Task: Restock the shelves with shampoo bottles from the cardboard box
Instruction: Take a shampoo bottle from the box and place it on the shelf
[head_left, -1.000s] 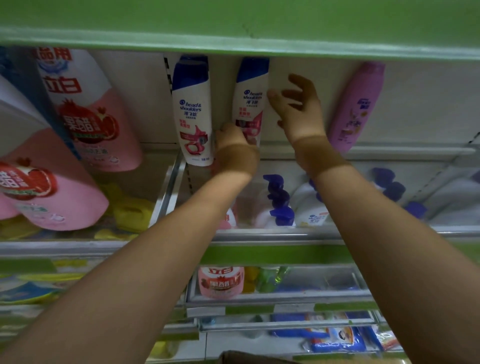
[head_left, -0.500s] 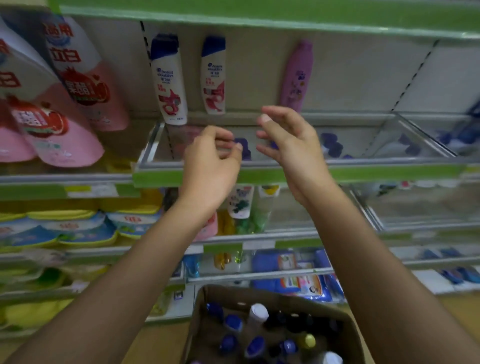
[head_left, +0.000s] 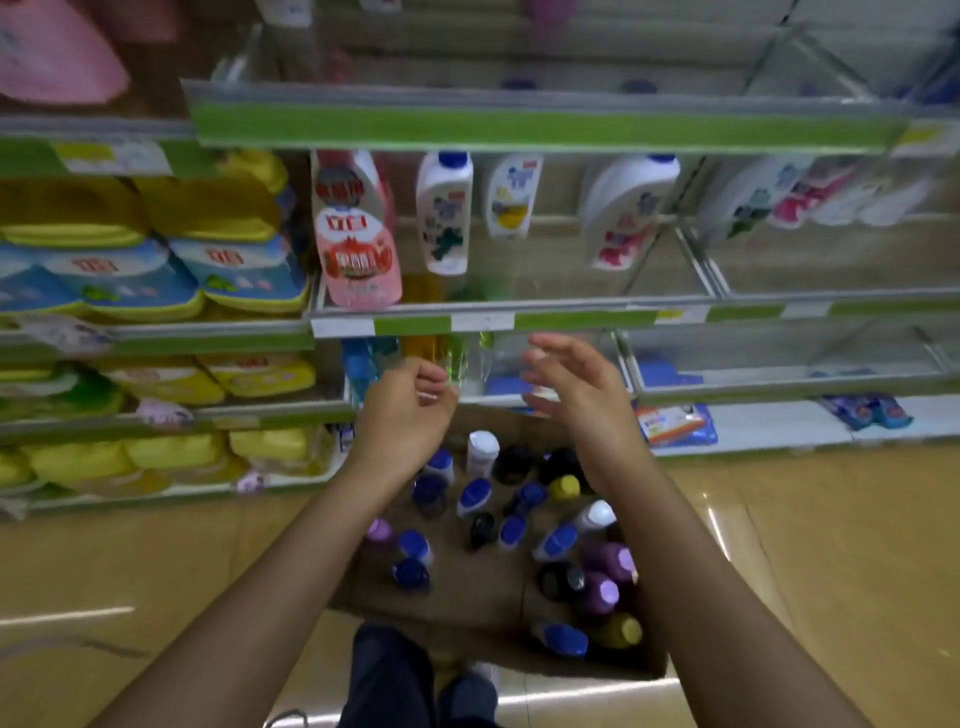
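Down come both hands from the top shelf, and our view has dropped with them, so the cardboard box now fills the middle of the frame where only its rim showed a moment back. We've got the left hand loosely curled and holding nothing, the right hand with fingers spread and relaxed, also bare, both hovering over the far end of the box. The shampoo bottles stand upright inside it, caps up, blue, black, purple, white and yellow ones crowded toward the right side.

We'd say the step is fetching the next bottle. To do it well we should reach straight down for one at the open edge of the cluster, wrap the fingers round the body below the cap, and lift vertically so its neighbours don't topple.

Labels on the bottles are out of sight from above, so we can't tell brands apart. The top shelf is cut off and smeared by motion, and the box's near wall is partly hidden behind our legs.
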